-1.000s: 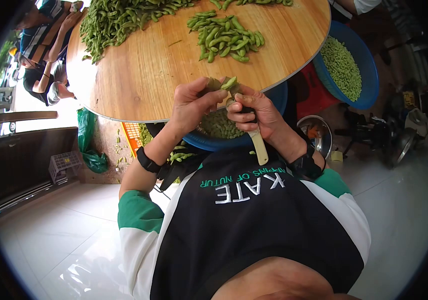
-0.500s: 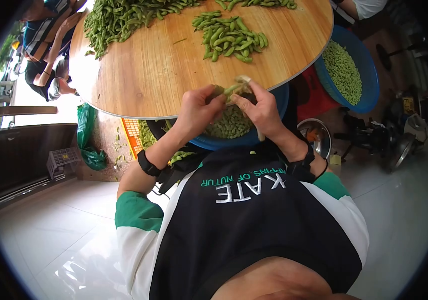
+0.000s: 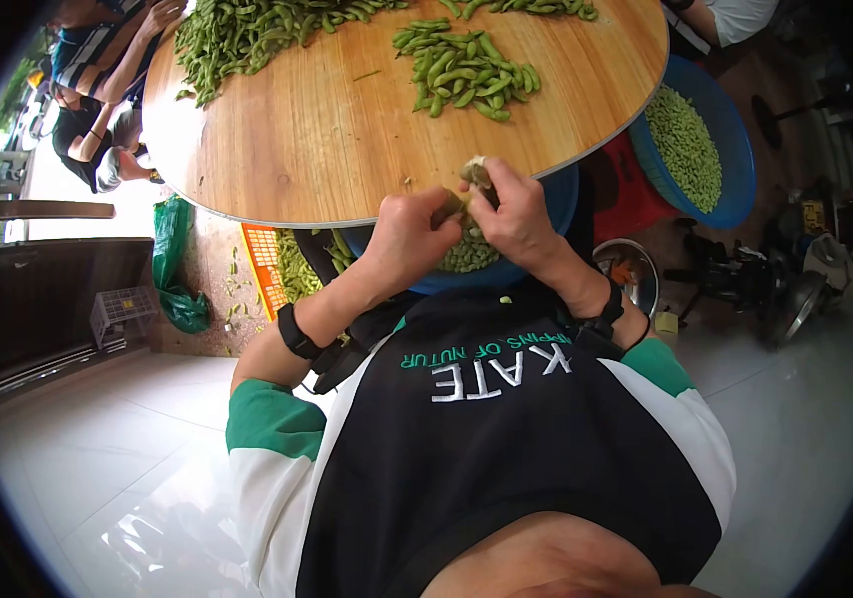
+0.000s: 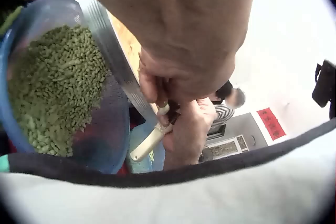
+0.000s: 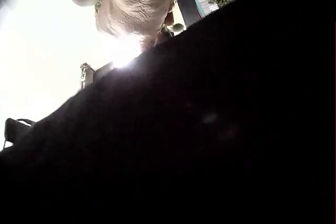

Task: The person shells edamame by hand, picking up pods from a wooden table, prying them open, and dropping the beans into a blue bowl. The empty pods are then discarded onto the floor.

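Over the table's near edge, the left hand point(image 3: 409, 237) pinches a green pod point(image 3: 453, 207), mostly covered by the fingers. Close against it, the right hand point(image 3: 518, 217) has curled fingers, with a greenish-brown piece point(image 3: 476, 175) at the fingertips. In the left wrist view a tool's cream handle point(image 4: 149, 144) juts from the right hand point(image 4: 188, 133), under the left hand point(image 4: 191, 71); its working end is hidden. The right wrist view shows part of the right hand point(image 5: 139, 1) and a small green piece point(image 5: 177, 27). Below the hands, shelled beans point(image 3: 468, 253) lie in a blue basin point(image 3: 558, 204).
The round wooden table point(image 3: 287, 149) bears a large pod heap point(image 3: 237, 45) and a smaller pile point(image 3: 466, 75). Right of it stands another blue basin point(image 3: 740, 169) of beans, above a metal bowl point(image 3: 639, 274). An orange basket point(image 3: 262, 264) is at left; people sit around.
Both hands have moved slightly down and right, and the right hand has turned, hiding the cream handle from the head view. The pod between the hands is now mostly covered.
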`<state>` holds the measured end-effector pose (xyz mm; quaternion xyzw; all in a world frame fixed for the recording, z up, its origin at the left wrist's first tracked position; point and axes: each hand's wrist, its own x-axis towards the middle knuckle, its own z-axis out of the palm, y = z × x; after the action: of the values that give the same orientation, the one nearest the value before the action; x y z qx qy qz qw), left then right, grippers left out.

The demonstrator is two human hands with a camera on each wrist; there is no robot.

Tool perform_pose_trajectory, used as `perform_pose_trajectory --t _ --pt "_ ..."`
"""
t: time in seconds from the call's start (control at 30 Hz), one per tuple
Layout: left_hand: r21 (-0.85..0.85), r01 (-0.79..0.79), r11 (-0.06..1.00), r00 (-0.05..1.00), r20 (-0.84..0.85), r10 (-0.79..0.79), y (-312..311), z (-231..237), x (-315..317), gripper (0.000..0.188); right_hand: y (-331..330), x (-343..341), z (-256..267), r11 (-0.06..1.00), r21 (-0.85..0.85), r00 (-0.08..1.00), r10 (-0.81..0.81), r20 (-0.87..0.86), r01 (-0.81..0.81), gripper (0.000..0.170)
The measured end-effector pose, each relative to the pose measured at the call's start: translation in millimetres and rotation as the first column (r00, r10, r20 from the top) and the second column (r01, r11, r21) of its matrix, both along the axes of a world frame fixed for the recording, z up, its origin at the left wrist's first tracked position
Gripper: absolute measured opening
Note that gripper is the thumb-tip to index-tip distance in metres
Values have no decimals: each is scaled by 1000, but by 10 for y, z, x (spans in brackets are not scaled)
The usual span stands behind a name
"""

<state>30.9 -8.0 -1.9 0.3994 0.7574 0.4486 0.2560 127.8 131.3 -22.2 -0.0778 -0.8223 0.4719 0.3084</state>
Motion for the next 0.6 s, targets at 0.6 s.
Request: perform_pose_trajectory --t 0.6 --pt "-655 28 755 733 -500 -461 -877 637 -553 16 175 231 57 707 -697 942 302 146 -119 17"
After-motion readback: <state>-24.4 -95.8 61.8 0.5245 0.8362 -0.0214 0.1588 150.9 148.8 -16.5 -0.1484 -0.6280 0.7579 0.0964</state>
